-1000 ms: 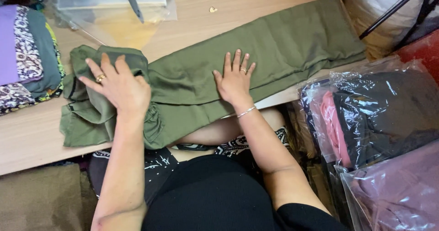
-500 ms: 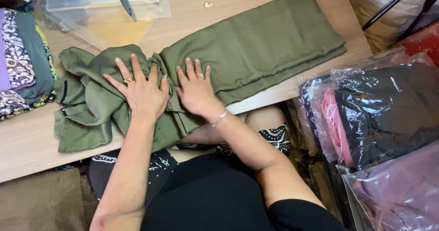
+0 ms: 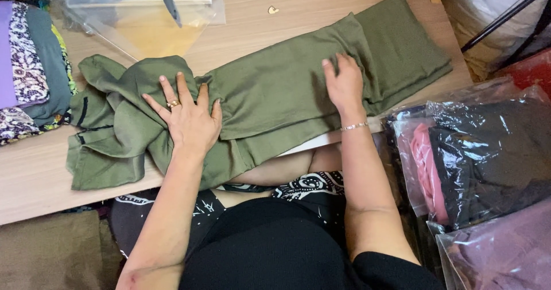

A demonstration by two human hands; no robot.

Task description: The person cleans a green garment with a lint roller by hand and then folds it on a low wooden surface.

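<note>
A stack of folded patterned and plain fabrics (image 3: 28, 66) sits at the left edge of the pale wooden desk (image 3: 34, 181); beside it a long olive-green cloth garment (image 3: 275, 95) stretches across the desk, bunched at its left end; the left hand (image 3: 189, 120), fingers spread, presses flat on the bunched part; the right hand (image 3: 344, 86), well apart from it, lies on the smoother folded length, fingers curled over a fold; clear plastic bags of dark and pink clothing (image 3: 476, 158) crowd the right.
</note>
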